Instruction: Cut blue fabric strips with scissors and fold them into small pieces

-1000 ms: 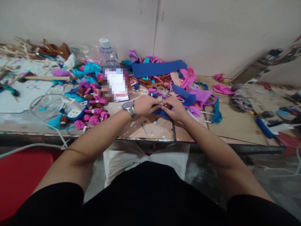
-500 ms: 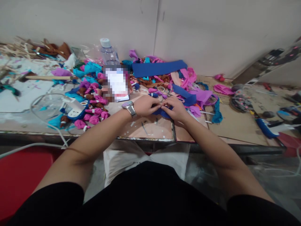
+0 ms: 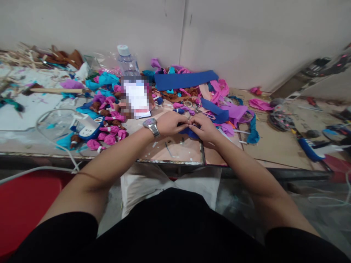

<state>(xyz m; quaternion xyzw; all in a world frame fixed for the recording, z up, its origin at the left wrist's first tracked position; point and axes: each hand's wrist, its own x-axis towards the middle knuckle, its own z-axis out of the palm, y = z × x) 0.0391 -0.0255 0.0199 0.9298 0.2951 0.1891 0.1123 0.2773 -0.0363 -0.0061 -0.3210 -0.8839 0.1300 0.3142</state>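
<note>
My left hand (image 3: 172,123), with a metal watch (image 3: 151,126) on its wrist, and my right hand (image 3: 204,128) meet at the fingertips just above the table. Both are closed in a pinch on a piece of blue fabric (image 3: 189,133), which shows below the fingers; the pinched part is mostly hidden. Just beyond the hands lie a ring-shaped thing (image 3: 188,103) and a folded blue strip (image 3: 215,110). To the left are several pink fabric bundles (image 3: 109,139) with white bands.
A lit phone (image 3: 136,96) leans near a water bottle (image 3: 128,64). A long blue strip (image 3: 186,80) lies on the heap of coloured scraps by the wall. A blue-and-white socket block (image 3: 90,130) with a cable and a wooden-handled hammer (image 3: 57,90) lie left; cardboard (image 3: 274,146) covers the right.
My hands stay together over the blue fabric and shift only slightly, with the left wrist turned a little. The things around them have not moved.
</note>
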